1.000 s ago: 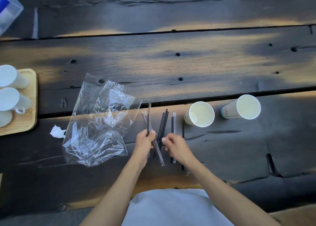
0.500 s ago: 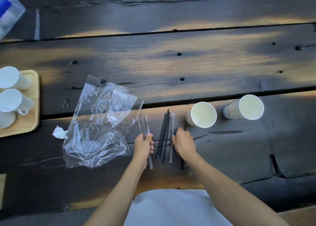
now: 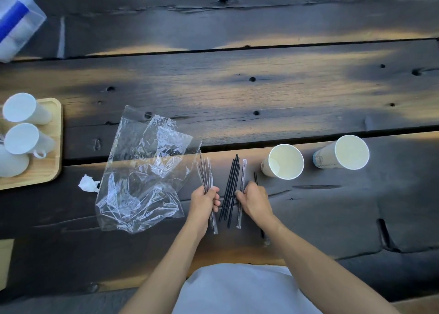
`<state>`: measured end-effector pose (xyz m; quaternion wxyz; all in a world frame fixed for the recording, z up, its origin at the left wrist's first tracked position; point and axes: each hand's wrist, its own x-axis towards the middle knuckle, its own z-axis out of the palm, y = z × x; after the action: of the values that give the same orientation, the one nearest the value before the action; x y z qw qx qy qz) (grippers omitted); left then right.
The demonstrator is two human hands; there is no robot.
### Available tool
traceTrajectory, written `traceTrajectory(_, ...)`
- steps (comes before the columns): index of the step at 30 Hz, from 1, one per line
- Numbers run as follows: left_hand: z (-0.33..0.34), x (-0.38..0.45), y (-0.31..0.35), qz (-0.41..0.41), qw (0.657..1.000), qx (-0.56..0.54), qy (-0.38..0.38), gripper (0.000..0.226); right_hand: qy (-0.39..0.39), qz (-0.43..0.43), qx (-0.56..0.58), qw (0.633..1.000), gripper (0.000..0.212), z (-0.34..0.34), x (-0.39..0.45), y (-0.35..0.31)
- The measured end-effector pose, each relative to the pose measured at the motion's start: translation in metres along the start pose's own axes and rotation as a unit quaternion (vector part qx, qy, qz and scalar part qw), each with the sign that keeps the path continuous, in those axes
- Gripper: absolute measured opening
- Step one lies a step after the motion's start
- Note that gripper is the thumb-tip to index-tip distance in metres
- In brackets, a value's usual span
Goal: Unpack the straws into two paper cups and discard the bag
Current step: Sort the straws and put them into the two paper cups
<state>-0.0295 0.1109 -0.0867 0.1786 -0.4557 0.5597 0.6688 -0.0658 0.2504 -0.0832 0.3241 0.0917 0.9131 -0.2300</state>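
Near the bench's (image 3: 237, 95) front edge, the left hand (image 3: 204, 201) grips a light, slippery bundle of wrapped straws (image 3: 206, 174) mid-length, while the right hand's (image 3: 255, 201) curled fingers (image 3: 240, 197) touch loose straws (image 3: 231, 185) beside two empty paper cups (image 3: 283, 163).

You're working on a table (image 3: 237, 95) of dark, rough, knotted wood planks. The bag (image 3: 142, 178) is clear, glossy, crinkled plastic. The straws (image 3: 229, 190) look black and matt, some in clear film. Both paper cups (image 3: 286, 161) are matt white inside; the tray (image 3: 51, 169) is pale smooth wood.
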Motion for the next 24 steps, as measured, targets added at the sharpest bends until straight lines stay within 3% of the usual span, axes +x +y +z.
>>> traceTrajectory(7,-0.002,-0.007,0.004,-0.004,1.0,-0.012,-0.022,0.016,-0.022,0.034,0.014,0.999,0.013,-0.001,0.002,-0.011)
traceTrajectory(10,-0.003,-0.01,0.006,-0.01,0.999,-0.013,-0.051,0.016,-0.078,-0.009,0.168,0.983,0.012,-0.01,-0.004,-0.016)
traceTrajectory(13,-0.001,-0.022,0.012,-0.025,0.99,-0.008,-0.138,0.021,-0.139,-0.065,0.273,0.95,0.011,-0.016,-0.015,-0.018)
traceTrajectory(17,0.005,-0.033,0.015,0.026,0.983,0.061,-0.174,0.027,-0.107,-0.115,0.214,0.964,0.017,-0.02,-0.018,-0.016)
traceTrajectory(19,0.005,-0.038,0.018,0.034,0.982,0.044,-0.178,0.025,-0.079,-0.09,0.268,0.956,0.013,-0.027,-0.019,-0.016)
traceTrajectory(21,0.001,-0.043,0.022,0.021,0.977,0.007,-0.211,0.026,-0.099,-0.075,0.38,0.917,0.017,-0.037,-0.021,-0.014)
traceTrajectory(24,-0.003,-0.057,0.026,-0.017,0.943,-0.05,-0.33,0.027,-0.24,-0.129,0.513,0.814,0.026,-0.056,-0.031,-0.009)
